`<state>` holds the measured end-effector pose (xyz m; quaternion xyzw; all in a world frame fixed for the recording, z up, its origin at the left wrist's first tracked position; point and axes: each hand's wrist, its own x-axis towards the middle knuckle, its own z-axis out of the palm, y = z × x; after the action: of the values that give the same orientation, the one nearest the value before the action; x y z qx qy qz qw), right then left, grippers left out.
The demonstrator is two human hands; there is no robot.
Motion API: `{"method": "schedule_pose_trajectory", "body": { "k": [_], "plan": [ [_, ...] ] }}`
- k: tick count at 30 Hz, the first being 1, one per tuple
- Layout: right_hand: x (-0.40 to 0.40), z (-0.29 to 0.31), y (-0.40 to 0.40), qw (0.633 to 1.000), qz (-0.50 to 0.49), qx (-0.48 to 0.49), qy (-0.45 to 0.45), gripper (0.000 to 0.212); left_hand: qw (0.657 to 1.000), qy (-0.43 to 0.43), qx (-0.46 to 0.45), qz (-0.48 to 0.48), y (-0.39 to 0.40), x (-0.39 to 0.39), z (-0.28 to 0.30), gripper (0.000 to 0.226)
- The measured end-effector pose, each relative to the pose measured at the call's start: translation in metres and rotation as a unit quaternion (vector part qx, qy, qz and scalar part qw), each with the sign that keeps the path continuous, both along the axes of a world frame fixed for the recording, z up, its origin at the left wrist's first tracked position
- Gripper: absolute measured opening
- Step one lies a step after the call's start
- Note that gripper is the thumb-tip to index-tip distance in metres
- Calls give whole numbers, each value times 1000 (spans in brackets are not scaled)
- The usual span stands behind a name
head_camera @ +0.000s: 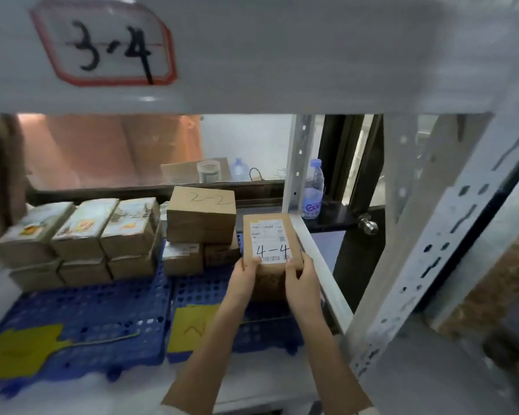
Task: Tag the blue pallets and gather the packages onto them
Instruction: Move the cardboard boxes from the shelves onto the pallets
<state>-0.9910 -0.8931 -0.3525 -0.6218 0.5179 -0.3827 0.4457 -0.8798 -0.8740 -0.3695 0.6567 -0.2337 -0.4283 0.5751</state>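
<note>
Head view, brown package (271,235), white label "4-4"

Head view: two forearms enter from the lower edge, both bare from the wrist down to near the elbow, ending in the left hand (244,275) and the right hand (300,278). Neither hand wears a glove; no ring, watch or wristband shows on the parts in view, and the fingernails are too blurred to describe. At the very bottom edge, below the left hand, a sliver of pale, whitish cloth sits at the upper end of each forearm; it looks like a short sleeve hem, though too little shows to tell the garment.
</note>
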Motion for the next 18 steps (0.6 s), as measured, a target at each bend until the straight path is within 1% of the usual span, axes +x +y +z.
{"method": "schedule_pose_trajectory", "body": {
  "k": [2, 3, 5, 7, 9, 11, 13, 18],
  "plan": [
    [3, -4, -8, 998, -12, -37, 40, 42, 1000, -18, -6, 4, -2, -3, 0, 48],
    [4, -5, -11, 994, -22, -72, 79, 41, 999, -34, -7, 5, -4, -4, -1, 48],
    [7, -5, -17, 973, -31, -149, 173, 40, 995, -100, 2, 5, -7, -4, -3, 50],
    [14, -4, -22, 953, -20, -183, 241, 41, 982, -186, 9, 11, -11, -3, -3, 50],
    [19, -2, -27, 943, -5, -185, 275, 43, 964, -265, 17, 18, -16, -2, -4, 52],
    [24, 0, -35, 937, 4, -187, 295, 44, 944, -325, 37, 29, -22, -3, -2, 53],
    [29, 2, -44, 930, 11, -189, 316, 45, 930, -359, 68, 39, -28, -3, 1, 53],
    [36, 3, -51, 915, 21, -182, 359, 48, 908, -395, 134, 39, -39, -3, 8, 54]
  ]
}}
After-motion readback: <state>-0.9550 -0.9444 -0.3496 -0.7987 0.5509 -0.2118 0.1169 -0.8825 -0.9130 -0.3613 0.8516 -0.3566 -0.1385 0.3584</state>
